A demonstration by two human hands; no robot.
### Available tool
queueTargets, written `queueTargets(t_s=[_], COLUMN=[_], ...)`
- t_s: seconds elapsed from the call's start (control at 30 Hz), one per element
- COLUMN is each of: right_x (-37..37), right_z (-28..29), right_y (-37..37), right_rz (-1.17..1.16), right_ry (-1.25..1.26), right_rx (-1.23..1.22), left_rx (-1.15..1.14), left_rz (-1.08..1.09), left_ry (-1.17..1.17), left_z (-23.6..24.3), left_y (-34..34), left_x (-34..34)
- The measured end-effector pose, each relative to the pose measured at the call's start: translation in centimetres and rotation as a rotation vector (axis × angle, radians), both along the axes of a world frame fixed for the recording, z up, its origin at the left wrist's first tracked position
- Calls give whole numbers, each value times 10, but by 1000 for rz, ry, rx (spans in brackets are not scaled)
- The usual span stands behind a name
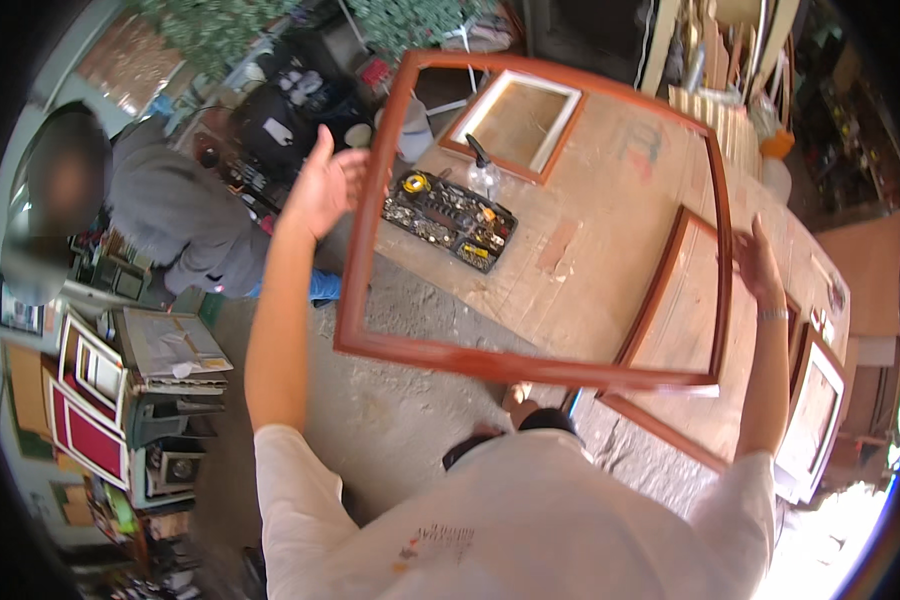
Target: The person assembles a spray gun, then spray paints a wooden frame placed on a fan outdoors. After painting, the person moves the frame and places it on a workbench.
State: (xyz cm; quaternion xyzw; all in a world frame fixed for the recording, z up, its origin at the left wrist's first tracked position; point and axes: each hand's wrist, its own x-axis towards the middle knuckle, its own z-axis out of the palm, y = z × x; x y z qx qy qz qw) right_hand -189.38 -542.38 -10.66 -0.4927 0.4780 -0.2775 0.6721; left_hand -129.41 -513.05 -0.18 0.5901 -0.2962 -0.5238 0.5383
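A large reddish-brown wooden picture frame [530,366], with nothing in its opening, is up in the air between my hands, over the near part of the workbench. My left hand [322,188] bears on its left side, thumb raised and fingertips partly hidden at the frame's edge. On the opposite side my right hand [758,262] holds the frame, its fingers partly behind the wood. Through the opening show a black tool tray [450,218] full of small hardware and a clear spray bottle [483,178] with a black top. The frame is slightly blurred.
The wooden workbench [580,215] carries a smaller brown-and-white frame [560,125] at the back and another brown frame [660,285] at right. A white-edged frame [815,420] leans at far right. A person in a grey top [175,205] bends at left, near stacked frames [90,430].
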Motion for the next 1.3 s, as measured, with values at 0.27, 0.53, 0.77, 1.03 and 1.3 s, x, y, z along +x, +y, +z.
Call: queueTargets(t_s=[0.27, 0.53, 0.77, 1.03, 1.3], right_x=[106, 181, 188, 180, 180], right_z=[-18, -55, -99, -149, -220], right_y=[-121, -246, -292, -347, -350], right_rz=[-92, -228, -391, -472, -466], right_ry=[-24, 56, 181, 309, 287], right_rx=[68, 51, 94, 67, 143], left_rx=[46, 86, 161, 207, 290], left_rz=[-73, -236, -336, -363, -358], left_ry=[-220, -157, -155, -153, -148], left_z=[24, -21, -115, -208, -261], left_y=[-198, -403, -556, -651, -636], left_x=[135, 250, 263, 262, 251])
